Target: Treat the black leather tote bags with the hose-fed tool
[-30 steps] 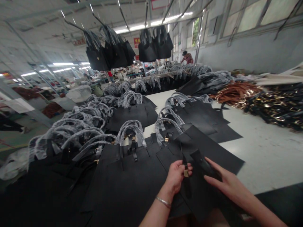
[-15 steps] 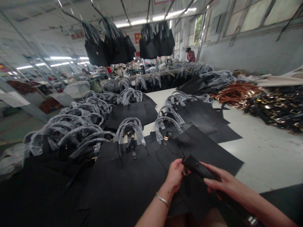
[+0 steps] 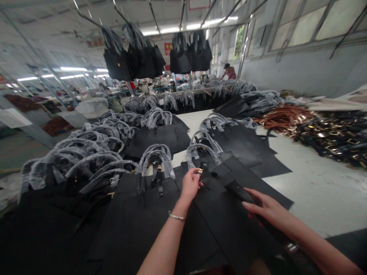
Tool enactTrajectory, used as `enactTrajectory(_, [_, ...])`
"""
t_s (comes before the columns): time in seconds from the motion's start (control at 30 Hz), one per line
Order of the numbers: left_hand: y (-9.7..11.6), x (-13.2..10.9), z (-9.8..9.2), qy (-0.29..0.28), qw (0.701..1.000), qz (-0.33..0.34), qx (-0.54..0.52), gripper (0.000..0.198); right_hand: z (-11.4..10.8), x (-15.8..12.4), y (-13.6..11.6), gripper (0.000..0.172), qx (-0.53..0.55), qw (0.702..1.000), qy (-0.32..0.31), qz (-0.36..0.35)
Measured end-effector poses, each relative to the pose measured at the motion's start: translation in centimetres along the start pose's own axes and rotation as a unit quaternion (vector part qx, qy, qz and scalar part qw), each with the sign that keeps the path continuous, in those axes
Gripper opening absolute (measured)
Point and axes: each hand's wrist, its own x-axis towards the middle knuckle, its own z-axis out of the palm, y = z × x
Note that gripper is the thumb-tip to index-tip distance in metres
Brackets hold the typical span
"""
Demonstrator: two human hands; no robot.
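My left hand, with a silver bangle at the wrist, is closed at a short black strap with a gold buckle. This strap is at the top of a black bag panel, below plastic-wrapped handles. My right hand grips a long black leather strap. Its flat end points toward the left hand, and a metal fitting shows near the forearm. To the left lies another black bag panel with wrapped handles and a hanging buckle strap.
Wrapped handles of many stacked bags crowd the left side. Black buckled straps and brown straps lie piled on the white table at right. Black bags hang overhead. A person stands far back.
My left hand has moved up and left, away from the end of the long black strap, to the gold buckle. My right hand stays nearly in place, still gripping the strap.
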Motion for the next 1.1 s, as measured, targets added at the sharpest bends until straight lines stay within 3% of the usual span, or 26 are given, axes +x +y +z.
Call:
enactTrajectory(0.1, [0.9,1.0,-0.7,0.091,0.975,0.143,0.141,0.019,0.2,1.2,-0.7,0.075,0.006,1.0,-0.003,0.011])
enactTrajectory(0.13, [0.7,0.7,-0.3,0.091,0.96,0.185,0.19,0.018,0.3,1.7,-1.1,0.073,0.005,1.0,-0.002,0.01])
enactTrajectory(0.2, [-0.4,-0.5,0.8,0.017,0.945,0.219,0.242,0.016,0.5,2.6,-1.7,0.071,-0.005,1.0,-0.003,0.009])
enactTrajectory(0.27, [-2.2,-2.0,2.1,-0.081,0.938,0.22,0.254,0.017,0.6,3.5,-2.2,0.069,-0.017,1.0,-0.016,0.009])
enactTrajectory(0.33, [-3.8,-3.1,3.0,-0.112,0.929,0.225,0.272,0.018,0.6,4.4,-2.5,0.067,-0.025,0.999,-0.031,0.006])
enactTrajectory(0.4, [-4.8,-3.4,3.2,-0.083,0.923,0.221,0.302,0.025,0.6,5.1,-2.8,0.063,-0.036,0.998,-0.043,0.003])
enactTrajectory(0.47, [-4.9,-3.0,3.0,-0.06,0.916,0.199,0.342,0.048,0.7,5.9,-3.1,0.059,-0.051,0.997,-0.052,0.009])
enactTrajectory(0.6, [-4.0,-1.7,2.4,-0.109,0.884,0.156,0.426,0.082,1.0,7.7,-4.1,0.052,-0.082,0.994,-0.066,0.036])
enactTrajectory(0.7, [-3.5,-0.8,2.2,-0.135,0.874,0.135,0.447,0.091,1.3,8.8,-5.3,0.048,-0.101,0.991,-0.072,0.042])
enactTrajectory(0.97, [-4.5,0.5,1.9,-0.134,0.899,0.102,0.404,0.096,0.5,8.9,-7.6,0.034,-0.137,0.979,-0.115,0.094])
enactTrajectory(1.1, [-5.0,0.7,1.8,-0.132,0.907,0.118,0.381,0.102,1.1,9.7,-7.2,0.04,-0.124,0.987,-0.091,0.043])
